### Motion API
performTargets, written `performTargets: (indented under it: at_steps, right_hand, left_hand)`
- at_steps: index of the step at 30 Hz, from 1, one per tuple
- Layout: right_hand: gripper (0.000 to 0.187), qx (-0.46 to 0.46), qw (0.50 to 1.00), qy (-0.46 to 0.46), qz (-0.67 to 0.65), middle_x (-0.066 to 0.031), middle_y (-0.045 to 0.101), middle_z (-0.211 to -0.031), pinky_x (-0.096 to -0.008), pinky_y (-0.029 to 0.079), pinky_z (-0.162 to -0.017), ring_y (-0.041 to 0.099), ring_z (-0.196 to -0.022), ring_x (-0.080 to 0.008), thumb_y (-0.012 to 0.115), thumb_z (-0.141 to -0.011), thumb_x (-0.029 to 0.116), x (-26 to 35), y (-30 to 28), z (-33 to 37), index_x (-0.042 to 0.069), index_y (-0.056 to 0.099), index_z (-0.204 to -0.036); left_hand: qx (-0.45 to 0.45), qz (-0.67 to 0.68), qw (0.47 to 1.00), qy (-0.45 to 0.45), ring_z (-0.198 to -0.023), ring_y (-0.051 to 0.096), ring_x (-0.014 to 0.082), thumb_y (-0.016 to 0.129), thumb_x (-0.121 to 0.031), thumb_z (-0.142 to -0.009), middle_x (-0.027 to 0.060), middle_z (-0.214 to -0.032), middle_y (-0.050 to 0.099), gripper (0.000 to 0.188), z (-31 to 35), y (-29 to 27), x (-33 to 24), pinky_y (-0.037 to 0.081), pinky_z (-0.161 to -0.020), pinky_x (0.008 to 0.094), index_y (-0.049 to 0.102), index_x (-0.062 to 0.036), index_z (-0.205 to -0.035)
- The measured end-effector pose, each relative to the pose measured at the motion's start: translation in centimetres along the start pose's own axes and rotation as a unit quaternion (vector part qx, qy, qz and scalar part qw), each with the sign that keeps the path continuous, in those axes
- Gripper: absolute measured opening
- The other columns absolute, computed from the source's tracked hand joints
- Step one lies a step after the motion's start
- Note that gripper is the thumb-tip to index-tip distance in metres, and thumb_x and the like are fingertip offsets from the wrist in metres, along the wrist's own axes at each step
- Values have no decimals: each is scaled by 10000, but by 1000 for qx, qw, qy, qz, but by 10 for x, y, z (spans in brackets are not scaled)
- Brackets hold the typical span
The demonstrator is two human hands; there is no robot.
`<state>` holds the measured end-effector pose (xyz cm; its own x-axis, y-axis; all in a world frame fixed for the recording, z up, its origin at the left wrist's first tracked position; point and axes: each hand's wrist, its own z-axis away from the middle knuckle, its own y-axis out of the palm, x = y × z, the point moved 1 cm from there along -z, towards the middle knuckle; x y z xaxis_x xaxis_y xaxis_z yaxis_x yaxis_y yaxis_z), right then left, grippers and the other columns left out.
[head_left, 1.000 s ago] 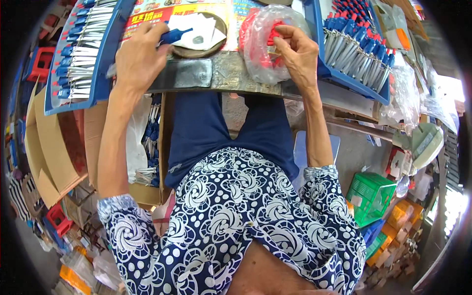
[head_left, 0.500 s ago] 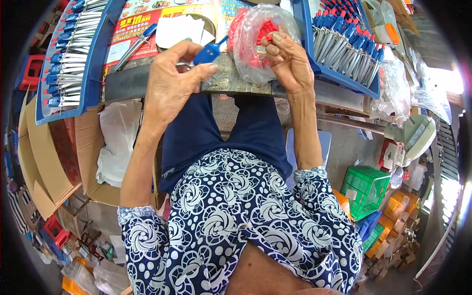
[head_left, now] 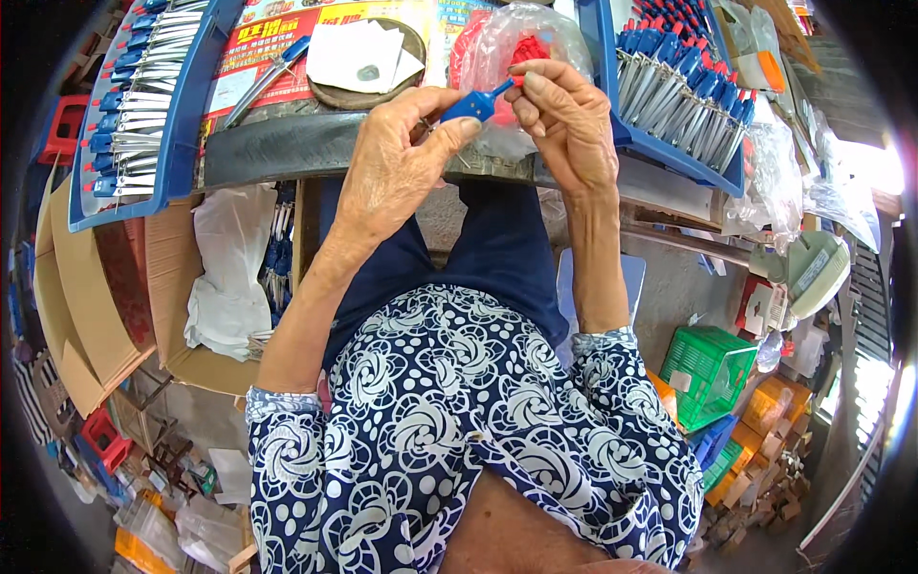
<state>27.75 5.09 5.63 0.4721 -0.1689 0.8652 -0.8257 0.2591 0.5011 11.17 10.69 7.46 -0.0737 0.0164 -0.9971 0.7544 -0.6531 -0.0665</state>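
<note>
Since the earlier frame the left hand (head_left: 397, 163) had brought its pinched blue tool (head_left: 475, 103) rightward to the right hand (head_left: 564, 120), whose fingertips nipped a red cap (head_left: 517, 81) at the tool's upper-right end, before the bag (head_left: 516, 48)

Both forearms rise from the lower edge, out of patterned sleeves pushed back to about the elbow, and converge toward twelve o'clock. The left hand (head_left: 397, 167) shows its back, wrist bent slightly, with thumb and fingers (head_left: 449, 129) curled into a pinch pointing toward two o'clock. The right hand (head_left: 566, 124) sits just beside it at its three o'clock, its fingers (head_left: 526, 91) bent inward toward nine o'clock, tips nearly meeting the left's.
</note>
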Motion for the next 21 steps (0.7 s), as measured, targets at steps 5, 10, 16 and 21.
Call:
performTargets:
  at_steps: [5,10,16,21]
  right_hand:
    - [192,5,999,-13,31,-132,597,-759,-161,337,-466,486,-557,-82,556,-827,84,2,0,1,-54,562,-960]
    - [181,15,999,-10,46,-131,600,-752,-163,345,-465,494,-554,-85,558,-824,73,2,1,3,-56,566,-950]
    - [162,15,997,-10,73,-134,598,-729,-170,363,-462,496,-534,-89,559,-817,46,3,2,6,-63,567,-935]
    - [153,28,996,-15,82,-138,596,-726,-170,368,-467,492,-530,-87,557,-816,38,3,1,9,-66,568,-928]
  left_hand:
    - [10,-6,1000,-10,-589,483,61,595,-161,-784,18,-721,534,254,1,-1,2,462,-458,202,590,23,-958]
    - [13,-1,1000,-22,-595,489,59,597,-160,-784,15,-719,536,249,3,-2,2,473,-471,198,591,23,-952]
    - [17,-12,1000,-10,-592,503,61,596,-148,-784,25,-713,550,239,5,-3,4,475,-473,202,590,24,-949]
    - [22,-38,999,-3,-595,526,71,599,-122,-777,40,-713,564,224,8,-3,1,475,-480,206,595,21,-949]
